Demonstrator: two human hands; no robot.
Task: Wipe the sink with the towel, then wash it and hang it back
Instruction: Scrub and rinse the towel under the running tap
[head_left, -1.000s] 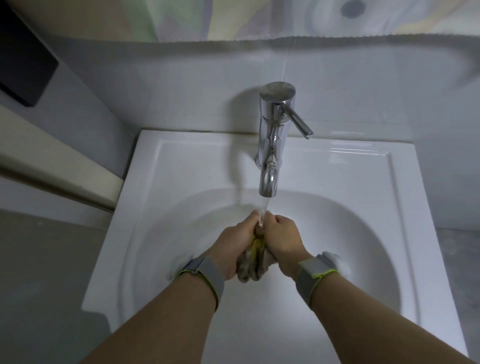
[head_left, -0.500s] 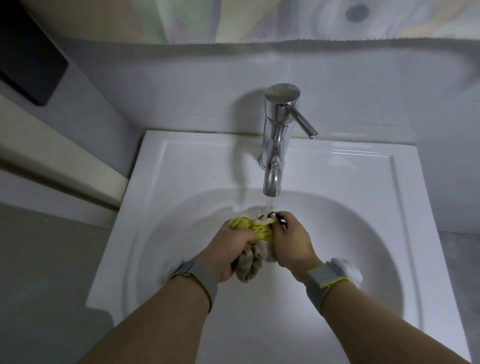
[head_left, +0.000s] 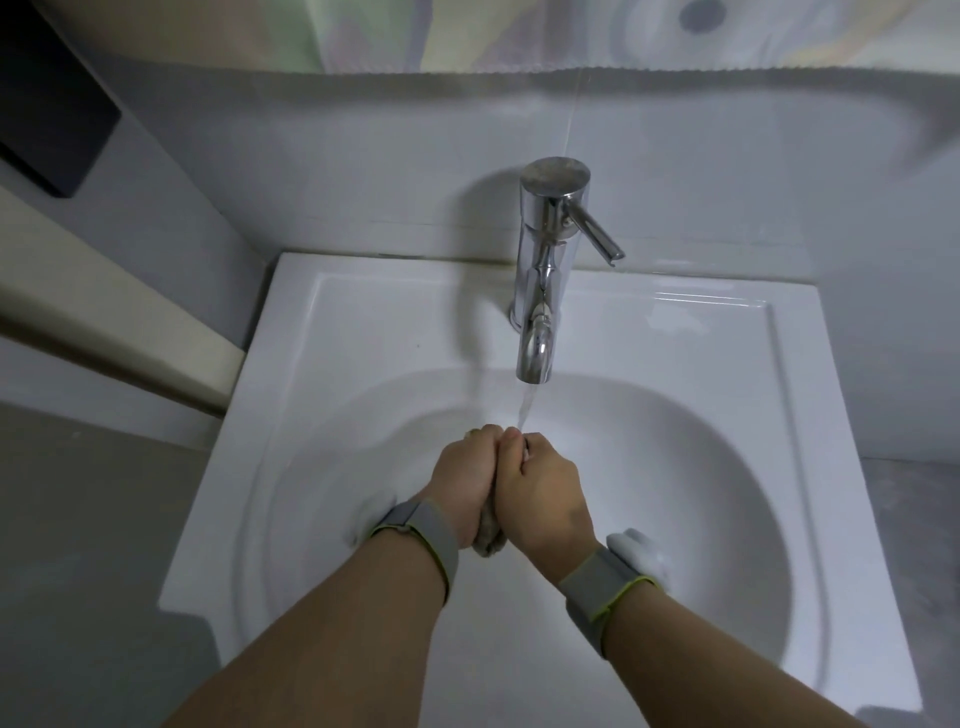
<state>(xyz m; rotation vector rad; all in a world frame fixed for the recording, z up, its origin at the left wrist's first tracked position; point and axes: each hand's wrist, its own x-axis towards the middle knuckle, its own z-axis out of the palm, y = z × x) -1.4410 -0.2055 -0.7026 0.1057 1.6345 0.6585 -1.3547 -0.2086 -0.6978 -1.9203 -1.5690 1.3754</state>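
Note:
The white square sink (head_left: 363, 322) fills the middle of the view. A chrome tap (head_left: 543, 270) at its back runs a thin stream of water down onto my fingers. My left hand (head_left: 465, 480) and my right hand (head_left: 545, 488) are pressed together over the bowl, both closed on the wet towel (head_left: 490, 540). Only a small grey-brown wad of the towel shows below my palms; the rest is hidden inside my fists. Grey bands sit on both wrists.
The tap's lever (head_left: 597, 236) points right and toward me. A pale tiled wall (head_left: 337, 171) rises behind the sink, with a patterned cloth (head_left: 467, 31) hanging above. A cream ledge (head_left: 104, 306) runs at the left. Grey floor (head_left: 78, 545) lies left of the basin.
Half a second ago the yellow part of the towel showed between my parted hands. Now my hands have closed together around it, and only its lower end sticks out.

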